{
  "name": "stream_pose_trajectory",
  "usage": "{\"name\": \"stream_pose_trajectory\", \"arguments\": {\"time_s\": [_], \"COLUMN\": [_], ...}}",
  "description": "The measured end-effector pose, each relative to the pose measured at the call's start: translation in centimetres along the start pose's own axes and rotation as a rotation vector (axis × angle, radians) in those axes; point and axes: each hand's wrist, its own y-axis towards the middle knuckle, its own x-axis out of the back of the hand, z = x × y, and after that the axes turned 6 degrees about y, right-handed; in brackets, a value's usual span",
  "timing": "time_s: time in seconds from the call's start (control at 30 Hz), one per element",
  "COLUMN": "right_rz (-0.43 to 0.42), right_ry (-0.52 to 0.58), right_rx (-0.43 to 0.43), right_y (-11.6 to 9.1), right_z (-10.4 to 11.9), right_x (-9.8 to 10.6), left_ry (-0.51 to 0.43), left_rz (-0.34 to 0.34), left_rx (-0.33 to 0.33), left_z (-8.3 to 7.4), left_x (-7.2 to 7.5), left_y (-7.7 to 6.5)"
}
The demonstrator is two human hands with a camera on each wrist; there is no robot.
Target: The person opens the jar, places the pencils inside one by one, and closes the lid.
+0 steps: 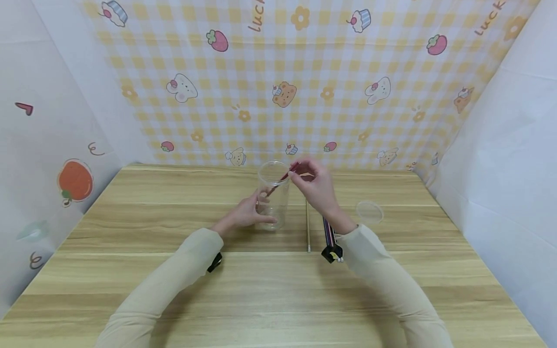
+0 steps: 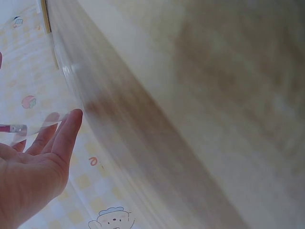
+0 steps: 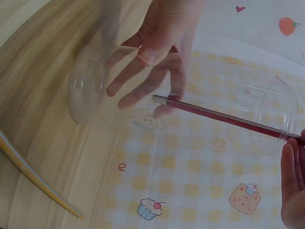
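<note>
My left hand (image 1: 245, 212) holds a tall clear plastic cup (image 1: 282, 205) upright on the table, thumb on the near side and fingers behind it. In the right wrist view those fingers show through the clear wall. With thumb and fingertips, my right hand (image 1: 316, 188) pinches a dark red pencil (image 3: 219, 114) at the cup's rim. The pencil slants down through the mouth, its eraser end inside the cup, above the bottom. The left wrist view catches that eraser end (image 2: 18, 128) beside the left fingers.
A yellow pencil (image 1: 308, 227) lies right of the cup. Dark striped pencils (image 1: 329, 232) lie beside the right wrist, partly covered by it, with a black object (image 1: 332, 253) at their near end. Further right rests a round clear lid (image 1: 370, 212). A patterned cloth (image 1: 283, 125) hangs behind the table.
</note>
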Motion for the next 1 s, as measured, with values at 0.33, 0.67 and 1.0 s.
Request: {"name": "stream_pose_trajectory", "arguments": {"time_s": [0.33, 0.67, 1.0], "right_rz": [0.016, 0.050, 0.074], "right_ry": [-0.102, -0.120, -0.147], "right_rx": [0.022, 0.032, 0.014], "right_y": [-0.2, 0.3, 0.2], "right_z": [0.4, -3.2, -1.1], "right_x": [-0.6, -0.3, -0.6], "left_ry": [0.030, 0.017, 0.032], "left_rz": [-0.016, -0.004, -0.001], "left_rx": [-0.006, -0.021, -0.032], "left_z": [0.0, -0.5, 0.1], "left_x": [-0.1, 0.1, 0.1], "left_y": [0.0, -0.2, 0.0]}}
